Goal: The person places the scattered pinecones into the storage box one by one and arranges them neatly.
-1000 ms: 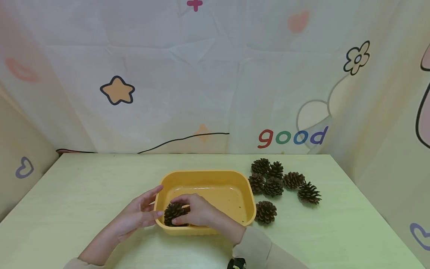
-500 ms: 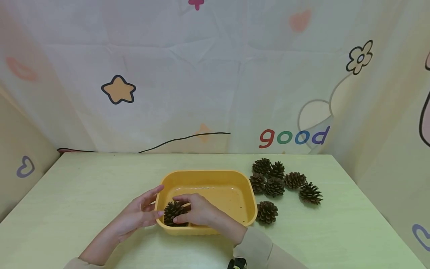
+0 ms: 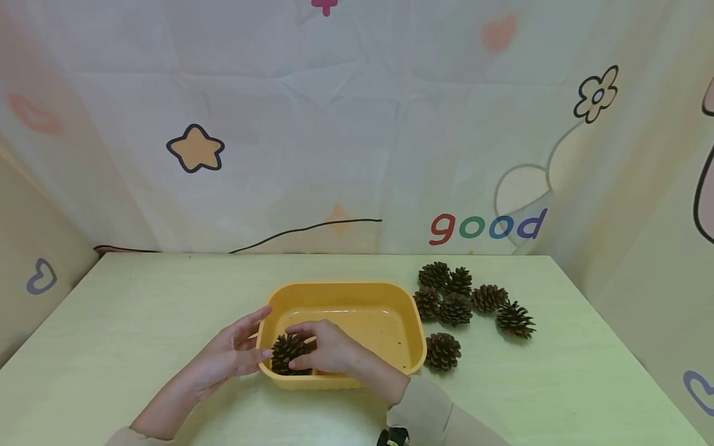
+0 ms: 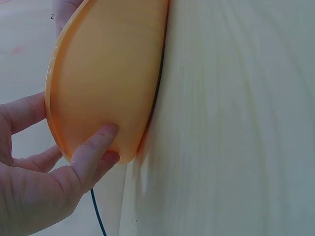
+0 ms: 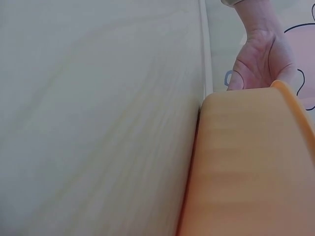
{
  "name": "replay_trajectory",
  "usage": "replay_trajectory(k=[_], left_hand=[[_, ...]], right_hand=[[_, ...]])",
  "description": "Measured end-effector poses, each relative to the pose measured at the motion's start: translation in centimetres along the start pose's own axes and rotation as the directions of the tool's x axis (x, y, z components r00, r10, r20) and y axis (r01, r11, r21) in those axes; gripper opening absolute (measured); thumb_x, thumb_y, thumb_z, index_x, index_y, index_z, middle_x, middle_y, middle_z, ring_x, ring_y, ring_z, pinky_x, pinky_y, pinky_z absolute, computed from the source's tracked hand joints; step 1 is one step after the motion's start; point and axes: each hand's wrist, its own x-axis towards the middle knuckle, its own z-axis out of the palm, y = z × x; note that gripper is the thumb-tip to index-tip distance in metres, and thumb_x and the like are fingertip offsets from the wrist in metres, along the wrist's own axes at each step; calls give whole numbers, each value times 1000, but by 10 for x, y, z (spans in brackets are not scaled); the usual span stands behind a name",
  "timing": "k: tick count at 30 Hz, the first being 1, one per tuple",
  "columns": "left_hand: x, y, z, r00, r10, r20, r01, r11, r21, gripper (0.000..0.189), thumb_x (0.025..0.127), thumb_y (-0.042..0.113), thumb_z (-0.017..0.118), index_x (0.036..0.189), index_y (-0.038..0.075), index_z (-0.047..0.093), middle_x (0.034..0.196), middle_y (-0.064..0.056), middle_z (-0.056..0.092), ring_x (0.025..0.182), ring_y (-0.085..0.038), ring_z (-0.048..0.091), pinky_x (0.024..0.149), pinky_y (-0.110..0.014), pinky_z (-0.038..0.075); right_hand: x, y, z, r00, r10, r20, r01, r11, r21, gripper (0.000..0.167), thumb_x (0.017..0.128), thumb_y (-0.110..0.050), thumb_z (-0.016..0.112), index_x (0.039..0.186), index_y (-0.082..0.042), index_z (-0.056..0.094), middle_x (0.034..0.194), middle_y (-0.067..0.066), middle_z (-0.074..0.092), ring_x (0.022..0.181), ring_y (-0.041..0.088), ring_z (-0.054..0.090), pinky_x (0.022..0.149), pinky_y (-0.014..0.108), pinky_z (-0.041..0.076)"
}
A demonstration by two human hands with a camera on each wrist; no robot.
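Observation:
A brown pine cone (image 3: 287, 354) sits in the near left corner of a yellow plastic tub (image 3: 385, 322). My right hand (image 3: 330, 348) reaches into the tub and holds this cone between thumb and fingers; part of the cone is hidden behind them. My left hand (image 3: 229, 353) is at the tub's left end, its fingers fairly straight and spread against the outside wall. The left wrist view shows those fingertips (image 4: 109, 132) touching the tub's outer side. In the right wrist view, the tub's outer wall (image 5: 246, 157) hides the right hand's work.
Several pine cones (image 3: 454, 310) lie in a group right of the tub on the pale wooden table (image 3: 139, 310). One separate cone (image 3: 443, 352) lies close beside the tub's right wall. A printed curtain (image 3: 290, 155) hangs behind the table's back edge.
Both hands stay almost in place. The right hand's fingers have shifted very slightly around the pine cone, which shows a little more; the tub and the other cones stay put.

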Motion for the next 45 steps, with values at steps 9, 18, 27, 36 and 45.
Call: replay_trajectory(k=[9, 18, 27, 36, 45], left_hand=[[-1, 1, 0, 1000, -1, -7, 1, 1000, 6, 83, 84, 7, 63, 146, 4, 8, 146, -30, 10, 120, -33, 43, 86, -42, 47], [0, -1, 0, 1000, -6, -12, 6, 1000, 1, 83, 84, 8, 64, 146, 4, 9, 146, -30, 11, 117, -31, 46, 85, -42, 48], [0, 0, 1, 999, -5, -34, 5, 1000, 9, 84, 82, 5, 65, 146, 4, 11, 145, -31, 11, 118, -33, 45, 85, -42, 48], [0, -1, 1, 999, -11, -38, 12, 1000, 13, 84, 82, 7, 66, 146, 6, 11, 145, -30, 13, 119, -32, 44, 84, -40, 49], [0, 1, 2, 999, -14, -51, 14, 1000, 13, 84, 81, 5, 66, 146, 5, 12, 145, -31, 13, 120, -36, 42, 85, -42, 48]], right_hand=[[-1, 0, 0, 1000, 8, 6, -9, 1000, 30, 54, 76, -8, 73, 126, -6, 53, 120, 13, 55, 100, 30, 58, 81, 37, 50], [-5, 4, -8, 999, -34, 0, 34, 998, 50, 53, 77, -9, 72, 127, -5, 52, 123, 12, 54, 103, 31, 57, 87, 38, 47], [-19, 14, -28, 997, -67, 30, 64, 992, 105, 53, 80, -10, 69, 129, -5, 50, 124, 14, 53, 111, 30, 52, 93, 39, 43], [-38, 24, -54, 991, -125, 41, 118, 983, 142, 49, 82, -8, 67, 127, 2, 50, 128, 20, 50, 115, 34, 49, 95, 41, 41], [-56, 35, -83, 990, -130, 48, 121, 980, 161, 52, 83, -12, 67, 129, 4, 47, 131, 22, 47, 120, 35, 45, 97, 41, 39]])
